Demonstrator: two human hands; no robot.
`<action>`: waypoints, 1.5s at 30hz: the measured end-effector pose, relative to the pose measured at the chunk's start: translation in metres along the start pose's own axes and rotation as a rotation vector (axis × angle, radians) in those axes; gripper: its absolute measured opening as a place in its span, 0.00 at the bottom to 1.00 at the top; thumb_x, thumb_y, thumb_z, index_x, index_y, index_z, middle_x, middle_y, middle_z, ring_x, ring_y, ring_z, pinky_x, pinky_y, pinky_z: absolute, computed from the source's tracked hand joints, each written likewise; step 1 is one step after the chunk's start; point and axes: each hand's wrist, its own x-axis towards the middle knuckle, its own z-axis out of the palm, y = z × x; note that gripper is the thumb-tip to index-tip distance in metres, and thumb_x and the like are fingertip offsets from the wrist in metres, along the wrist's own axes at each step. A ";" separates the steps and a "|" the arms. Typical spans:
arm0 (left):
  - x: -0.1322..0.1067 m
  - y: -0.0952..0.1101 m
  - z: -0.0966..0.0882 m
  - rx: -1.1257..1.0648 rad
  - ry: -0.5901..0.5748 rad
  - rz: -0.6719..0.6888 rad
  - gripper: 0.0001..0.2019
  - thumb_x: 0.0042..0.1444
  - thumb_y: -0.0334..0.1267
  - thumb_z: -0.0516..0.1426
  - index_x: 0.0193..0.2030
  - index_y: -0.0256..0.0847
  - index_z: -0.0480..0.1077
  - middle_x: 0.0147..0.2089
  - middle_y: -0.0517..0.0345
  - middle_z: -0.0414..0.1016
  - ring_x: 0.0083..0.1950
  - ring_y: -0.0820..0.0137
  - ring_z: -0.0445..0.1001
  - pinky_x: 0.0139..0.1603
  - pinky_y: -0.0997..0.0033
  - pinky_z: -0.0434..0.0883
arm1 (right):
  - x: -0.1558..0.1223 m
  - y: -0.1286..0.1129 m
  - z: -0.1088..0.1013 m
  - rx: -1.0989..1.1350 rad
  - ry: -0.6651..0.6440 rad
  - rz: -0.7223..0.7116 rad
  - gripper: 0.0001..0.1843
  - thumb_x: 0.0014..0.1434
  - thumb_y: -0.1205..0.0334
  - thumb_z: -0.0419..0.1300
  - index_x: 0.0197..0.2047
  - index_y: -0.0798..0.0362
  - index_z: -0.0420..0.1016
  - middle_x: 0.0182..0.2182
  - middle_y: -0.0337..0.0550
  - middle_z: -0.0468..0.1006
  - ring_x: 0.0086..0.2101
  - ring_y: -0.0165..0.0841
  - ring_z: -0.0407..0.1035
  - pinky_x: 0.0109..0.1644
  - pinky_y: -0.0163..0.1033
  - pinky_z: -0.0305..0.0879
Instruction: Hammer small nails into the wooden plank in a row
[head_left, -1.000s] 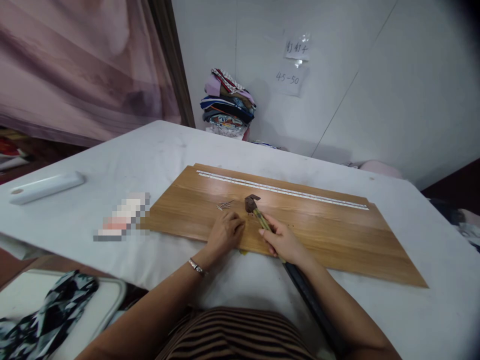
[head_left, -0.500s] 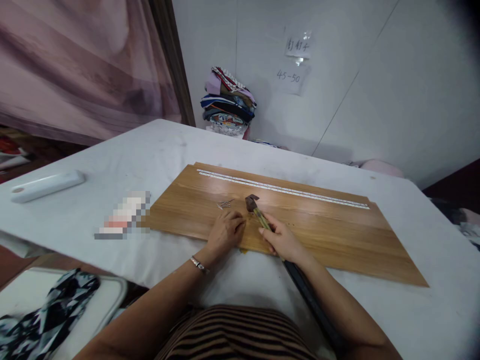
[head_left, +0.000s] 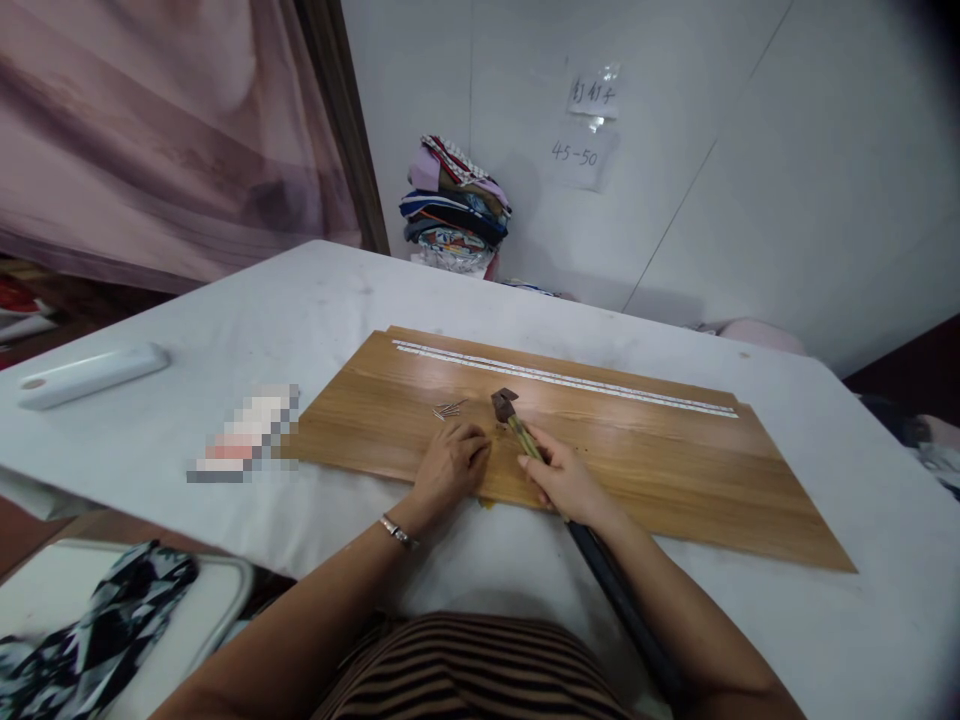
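Now my right hand (head_left: 566, 485) grips the hammer (head_left: 514, 425) high on its handle, probably for control, head low over the board (head_left: 660, 470); my left hand (head_left: 450, 462) curls beside it, contents hidden, loose nails (head_left: 448, 409) within reach

1 view only, head-worn camera, so no overlap with any other. Sits above person's chest, faces forward and down across surface (head_left: 300, 300). Wide lens: edges bend, top right corner darkens.

Near: striped top (head_left: 465, 670) at bottom edge, 2 forearms rising from it.

Close to frame centre: left hand (head_left: 450, 460), right hand (head_left: 566, 485), hammer (head_left: 514, 425).

Mid: wooden board (head_left: 637, 470) slants left to right.

Far: white wall (head_left: 750, 150) and folded cloth stack (head_left: 454, 205) beyond surface's far edge, curtain (head_left: 150, 130) upper left.
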 end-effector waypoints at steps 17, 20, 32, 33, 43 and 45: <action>-0.001 0.000 -0.001 0.011 0.015 0.029 0.10 0.60 0.35 0.51 0.39 0.42 0.75 0.40 0.54 0.73 0.44 0.68 0.68 0.47 0.63 0.67 | -0.001 0.000 -0.001 0.009 -0.018 -0.011 0.32 0.58 0.62 0.53 0.66 0.51 0.54 0.14 0.26 0.56 0.12 0.22 0.53 0.13 0.26 0.52; -0.001 0.000 0.000 0.005 0.017 0.025 0.10 0.60 0.36 0.51 0.39 0.42 0.75 0.40 0.54 0.73 0.44 0.68 0.68 0.47 0.62 0.67 | 0.000 0.001 0.000 0.006 -0.036 -0.014 0.31 0.58 0.63 0.53 0.65 0.51 0.55 0.14 0.27 0.57 0.12 0.22 0.53 0.13 0.26 0.52; 0.000 -0.003 0.002 0.004 0.038 0.046 0.10 0.59 0.36 0.52 0.38 0.42 0.75 0.40 0.53 0.74 0.43 0.67 0.69 0.46 0.62 0.68 | -0.002 -0.002 -0.001 0.023 -0.021 0.008 0.32 0.58 0.62 0.53 0.66 0.49 0.54 0.15 0.26 0.54 0.11 0.22 0.52 0.14 0.27 0.52; 0.000 -0.002 0.001 0.001 0.036 0.047 0.10 0.59 0.36 0.52 0.38 0.42 0.75 0.40 0.53 0.74 0.44 0.67 0.69 0.46 0.62 0.68 | -0.002 -0.001 -0.001 0.026 -0.031 0.004 0.32 0.58 0.62 0.53 0.66 0.50 0.55 0.15 0.26 0.55 0.12 0.22 0.52 0.14 0.26 0.52; 0.000 -0.003 0.002 0.001 0.038 0.048 0.10 0.59 0.36 0.52 0.39 0.42 0.75 0.40 0.53 0.74 0.44 0.66 0.69 0.47 0.61 0.68 | 0.003 0.006 -0.002 0.030 -0.003 0.000 0.34 0.57 0.61 0.53 0.66 0.49 0.53 0.16 0.27 0.57 0.12 0.21 0.50 0.14 0.26 0.48; 0.000 -0.003 0.001 -0.002 0.034 0.050 0.11 0.59 0.36 0.52 0.39 0.42 0.75 0.40 0.52 0.74 0.44 0.66 0.68 0.47 0.61 0.68 | 0.002 0.004 -0.002 0.022 -0.008 -0.003 0.34 0.57 0.61 0.53 0.66 0.49 0.53 0.17 0.28 0.58 0.12 0.21 0.52 0.15 0.26 0.49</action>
